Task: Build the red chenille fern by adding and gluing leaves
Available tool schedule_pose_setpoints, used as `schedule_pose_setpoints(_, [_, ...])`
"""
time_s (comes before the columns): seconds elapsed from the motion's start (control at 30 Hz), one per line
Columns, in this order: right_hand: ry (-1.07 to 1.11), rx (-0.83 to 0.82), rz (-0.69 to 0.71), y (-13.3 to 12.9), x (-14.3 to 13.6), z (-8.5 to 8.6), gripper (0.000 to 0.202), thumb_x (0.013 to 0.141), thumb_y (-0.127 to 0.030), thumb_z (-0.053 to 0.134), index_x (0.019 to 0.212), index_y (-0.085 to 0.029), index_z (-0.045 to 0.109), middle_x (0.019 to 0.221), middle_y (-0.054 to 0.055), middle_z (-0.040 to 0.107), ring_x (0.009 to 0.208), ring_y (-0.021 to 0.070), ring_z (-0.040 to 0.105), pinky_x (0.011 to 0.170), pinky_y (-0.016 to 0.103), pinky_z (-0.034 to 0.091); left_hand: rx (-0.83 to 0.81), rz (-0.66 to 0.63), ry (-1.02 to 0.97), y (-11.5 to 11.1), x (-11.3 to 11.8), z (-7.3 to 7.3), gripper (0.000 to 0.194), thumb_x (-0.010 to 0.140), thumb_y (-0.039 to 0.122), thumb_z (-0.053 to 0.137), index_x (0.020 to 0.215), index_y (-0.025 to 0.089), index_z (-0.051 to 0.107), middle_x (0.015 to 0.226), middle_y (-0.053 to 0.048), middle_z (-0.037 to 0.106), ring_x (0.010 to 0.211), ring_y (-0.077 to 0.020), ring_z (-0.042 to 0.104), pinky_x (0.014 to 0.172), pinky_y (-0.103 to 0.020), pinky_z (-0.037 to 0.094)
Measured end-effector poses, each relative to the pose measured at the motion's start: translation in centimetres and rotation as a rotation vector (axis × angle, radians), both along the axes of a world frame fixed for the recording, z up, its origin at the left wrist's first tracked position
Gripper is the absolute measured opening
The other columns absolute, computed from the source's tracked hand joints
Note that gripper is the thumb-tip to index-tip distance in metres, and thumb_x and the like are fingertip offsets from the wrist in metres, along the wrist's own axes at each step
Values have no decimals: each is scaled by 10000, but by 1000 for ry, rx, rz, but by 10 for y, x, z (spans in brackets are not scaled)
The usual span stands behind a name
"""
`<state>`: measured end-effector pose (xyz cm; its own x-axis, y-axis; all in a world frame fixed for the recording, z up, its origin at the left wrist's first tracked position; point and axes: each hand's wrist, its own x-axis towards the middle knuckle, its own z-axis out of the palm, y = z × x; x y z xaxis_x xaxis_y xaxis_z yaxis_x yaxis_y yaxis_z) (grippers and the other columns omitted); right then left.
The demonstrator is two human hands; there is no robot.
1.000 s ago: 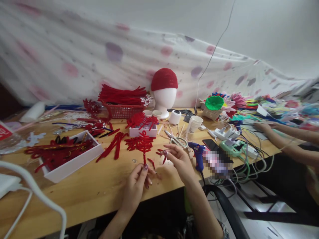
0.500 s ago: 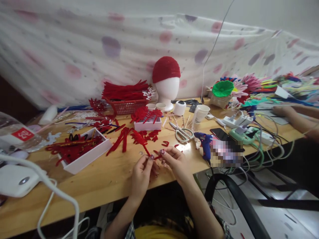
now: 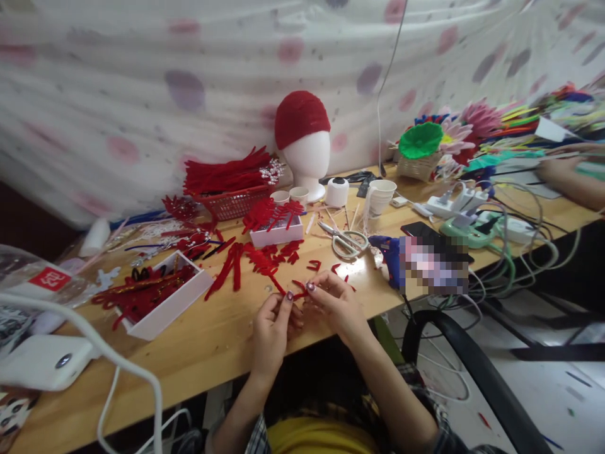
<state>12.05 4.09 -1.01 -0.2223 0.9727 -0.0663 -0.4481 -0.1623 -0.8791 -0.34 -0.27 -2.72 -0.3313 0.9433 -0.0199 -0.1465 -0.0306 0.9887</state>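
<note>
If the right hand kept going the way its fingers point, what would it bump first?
The right hand points left toward the left hand, so it would probably meet those fingers and the red piece pinched between them. Depth is hard to judge.

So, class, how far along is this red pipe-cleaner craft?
Done: shaped red pieces fill the white tray, and more sit on the small white box. In hand: the left hand and right hand pinch a small red pipe-cleaner piece. Left: a basket of straight red pipe cleaners remains unshaped.
</note>
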Motion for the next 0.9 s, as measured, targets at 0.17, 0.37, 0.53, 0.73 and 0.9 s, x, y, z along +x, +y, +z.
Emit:
schedule_pose_setpoints(0.17, [-3, 66, -67, -5, -6, -8, 290, 698, -436, 798, 748, -224, 607, 695, -56, 608, 622, 95, 580, 635, 226, 458, -4, 38, 27, -3, 2, 2, 322, 848, 463, 652, 708, 176, 605, 569, 14, 663, 479, -104, 602, 477, -172, 467])
schedule_pose_setpoints(0.37, [-172, 208, -58, 1, 8, -2, 245, 781, -402, 745, 690, -196, 647, 660, -18, 593, 621, 125, 542, 612, 253, 421, 18, 57, 38, -3, -1, -2, 298, 876, 429, 628, 713, 181, 598, 559, 27, 651, 490, -106, 591, 523, -190, 486])
schedule_pose_setpoints(0.53, [-541, 501, -67, 5, 29, 6, 157, 868, -350, 660, 810, -208, 687, 771, 21, 639, 726, 175, 586, 709, 313, 470, 8, 32, 56, -5, 0, 0, 289, 876, 409, 636, 703, 182, 594, 543, 33, 645, 477, -100, 577, 513, -186, 474])
schedule_pose_setpoints(0.73, [-633, 617, -68, 5, 32, 9, 173, 911, -317, 591, 786, -204, 632, 769, 25, 610, 736, 173, 588, 686, 306, 479, -17, 2, 118, -7, 3, 8, 291, 881, 390, 632, 678, 184, 594, 547, 28, 657, 497, -102, 602, 536, -184, 480])
schedule_pose_setpoints(0.9, [-586, 497, -7, 5, 32, 7, 145, 921, -339, 570, 847, -215, 591, 805, 6, 561, 706, 148, 574, 640, 273, 485, -35, -28, 142, -6, 3, 10, 281, 878, 393, 628, 689, 186, 605, 539, 33, 648, 481, -101, 598, 507, -181, 474])
